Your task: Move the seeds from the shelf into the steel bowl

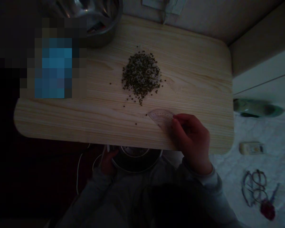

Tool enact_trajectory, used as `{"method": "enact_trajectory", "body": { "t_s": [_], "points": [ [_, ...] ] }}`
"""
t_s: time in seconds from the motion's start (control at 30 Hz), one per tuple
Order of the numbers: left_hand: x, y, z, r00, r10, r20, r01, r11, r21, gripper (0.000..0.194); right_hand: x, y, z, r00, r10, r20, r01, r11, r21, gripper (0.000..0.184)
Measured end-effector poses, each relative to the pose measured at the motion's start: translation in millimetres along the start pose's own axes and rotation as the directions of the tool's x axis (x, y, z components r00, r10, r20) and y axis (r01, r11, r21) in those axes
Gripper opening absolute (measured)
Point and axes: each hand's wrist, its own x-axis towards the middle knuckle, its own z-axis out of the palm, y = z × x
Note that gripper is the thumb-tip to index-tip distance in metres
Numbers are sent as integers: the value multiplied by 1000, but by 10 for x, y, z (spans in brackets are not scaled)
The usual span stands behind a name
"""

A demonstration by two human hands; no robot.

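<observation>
My right hand (193, 136) pinches a clear protractor (161, 117) by its corner, fingers closed. The protractor lies low over the tabletop, its curved edge facing a few stray beans. Past it sits a heap of small dark green beans mixed with white grains (142, 74), with loose beans scattered around. Below the table's front edge, my left hand (109, 162) grips the left side of a round bowl (137, 163). The tabletop hides part of this bowl, and the dim light blurs the fingers there.
The pale wood-grain table (199, 95) has rounded corners. A large metal basin (104, 36) stands at its back left, near a pixelated blue patch. To the right, a green bottle (257, 107), a pale remote-like object (252, 148) and tangled cords (254, 186) lie on white bedding.
</observation>
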Motion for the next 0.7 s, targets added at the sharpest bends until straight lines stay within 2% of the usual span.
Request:
{"method": "enact_trajectory", "body": {
  "t_s": [0.43, 0.7],
  "points": [
    [3, 32, 12, 997, -30, -65, 30, 1000, -7, 10, -43, 1, -11, 996, -25, 87, 21, 999, 46, 15],
    [2, 7, 20, 998, 13, -60, -11, 1000, 27, 14, -60, -29, 40, 989, -58, 135, 50, 997, 60, 15]
  ]
}}
